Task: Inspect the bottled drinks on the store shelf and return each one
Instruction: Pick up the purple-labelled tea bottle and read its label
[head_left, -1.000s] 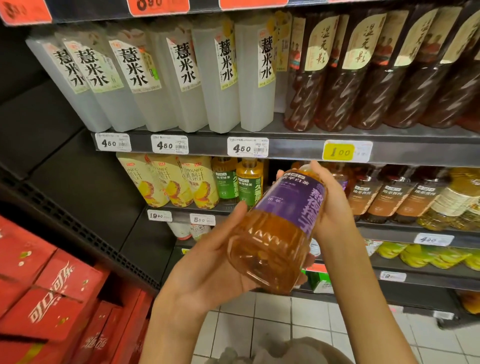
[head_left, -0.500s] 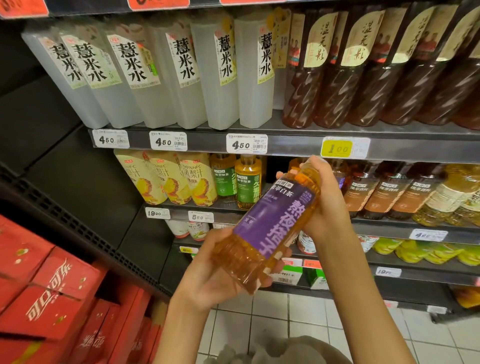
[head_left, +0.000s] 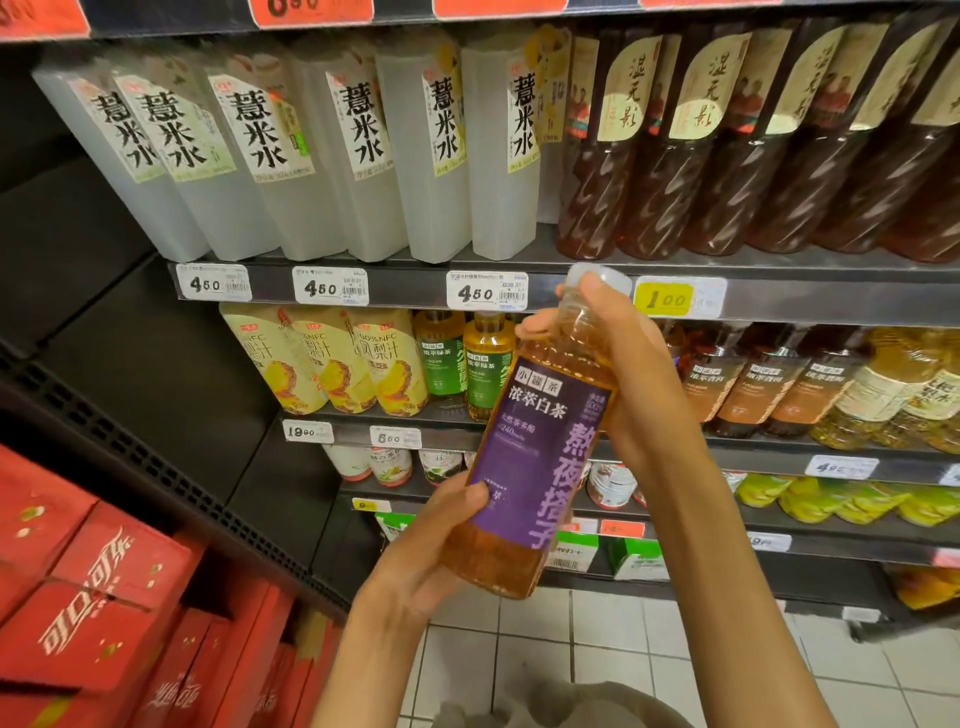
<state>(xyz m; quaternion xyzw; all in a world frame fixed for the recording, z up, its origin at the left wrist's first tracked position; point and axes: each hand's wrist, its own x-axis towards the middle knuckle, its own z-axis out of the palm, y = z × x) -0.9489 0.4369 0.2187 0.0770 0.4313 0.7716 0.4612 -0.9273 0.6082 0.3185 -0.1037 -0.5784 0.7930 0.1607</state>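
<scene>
Head view: bottle (head_left: 540, 457) gripped between left hand (head_left: 431, 551) and right hand (head_left: 623, 364).

Top shelf (head_left: 571, 267): white bottles (head_left: 441, 156), dark bottles (head_left: 665, 171)
Middle shelf (head_left: 415, 423): juice (head_left: 332, 364), tea (head_left: 769, 384)
Floor (head_left: 597, 649): tiled

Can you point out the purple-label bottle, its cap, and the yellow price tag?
purple-label bottle (head_left: 540, 457): head view, on its label.
cap (head_left: 597, 275): head view, on its white top.
yellow price tag (head_left: 664, 300): head view, on its centre.
</scene>
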